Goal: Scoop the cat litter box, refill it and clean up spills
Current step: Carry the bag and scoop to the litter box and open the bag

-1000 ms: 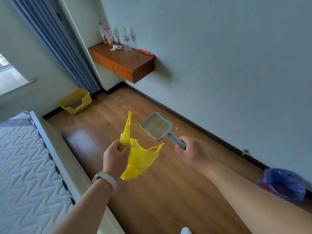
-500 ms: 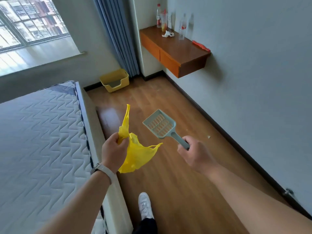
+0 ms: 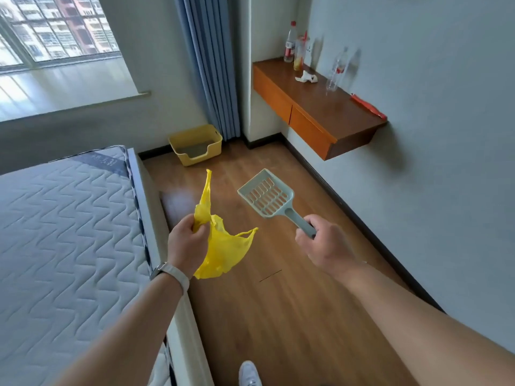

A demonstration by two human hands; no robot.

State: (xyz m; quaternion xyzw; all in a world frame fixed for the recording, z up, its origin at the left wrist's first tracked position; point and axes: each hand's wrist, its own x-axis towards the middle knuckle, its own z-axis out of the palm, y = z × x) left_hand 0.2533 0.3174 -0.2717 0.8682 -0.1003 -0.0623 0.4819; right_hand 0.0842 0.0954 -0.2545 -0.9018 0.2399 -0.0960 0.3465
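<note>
Status: preparation stage, no part of the work proper is begun.

The bed (image 3: pixel 69 232) takes up the left side. The wooden floor (image 3: pixel 278 316) runs beside it to the far wall. The yellow litter box (image 3: pixel 200 158) stands on the floor at that far end, under the window and just beside the curtain (image 3: pixel 211 65). It is well apart from both hands. Grey litter shows inside it. At this range I cannot tell whether it holds clumps, or whether anything is spilled around it.

The yellow plastic bag (image 3: pixel 223 246) hangs crumpled and unopened. The slotted scoop (image 3: pixel 267 195) is held up in the air, its pan empty. The left hand (image 3: pixel 186 243) is clenched round the neck of the bag. The right hand (image 3: pixel 326 246) is wrapped round the scoop's handle.

Finding: both tools are in hand, and that is all that is done. Left to do are reaching the box, opening the bag, scooping, refilling and clearing spills. No fresh litter supply is in view.
</note>
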